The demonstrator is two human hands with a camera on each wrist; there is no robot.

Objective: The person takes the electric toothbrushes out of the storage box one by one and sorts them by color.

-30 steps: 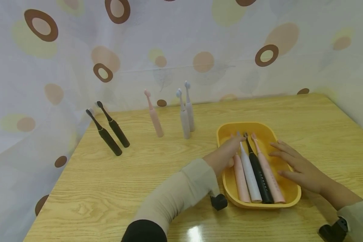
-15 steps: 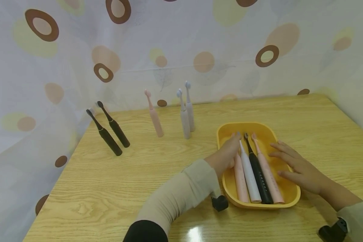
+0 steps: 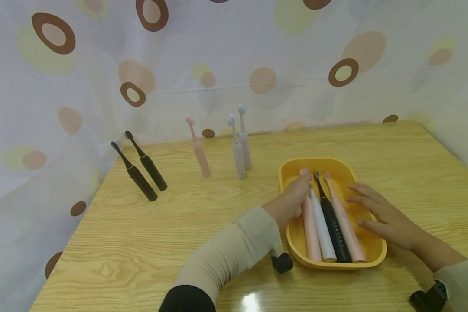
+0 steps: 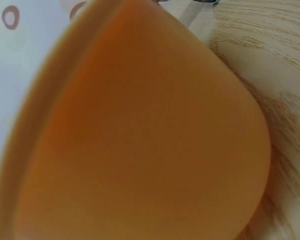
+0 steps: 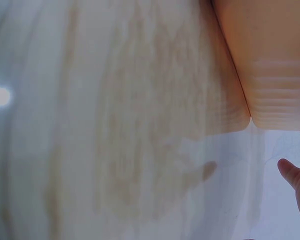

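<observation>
One pink toothbrush [image 3: 311,236], neck under left hand [image 3: 292,197]

Left sleeve [image 3: 222,249] beige, wrinkled, wide cuff [image 3: 259,229], black section [image 3: 189,299] higher up; right sleeve [image 3: 464,281] also beige; left camera [image 3: 282,262] and right camera [image 3: 429,299] black.

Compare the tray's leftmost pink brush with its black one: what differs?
The left grip partly covers the pink brush; the black brush shows fully. The pink brush lies leftmost, the black brush third from left. Both lie in the tray, heads toward its far end.
</observation>
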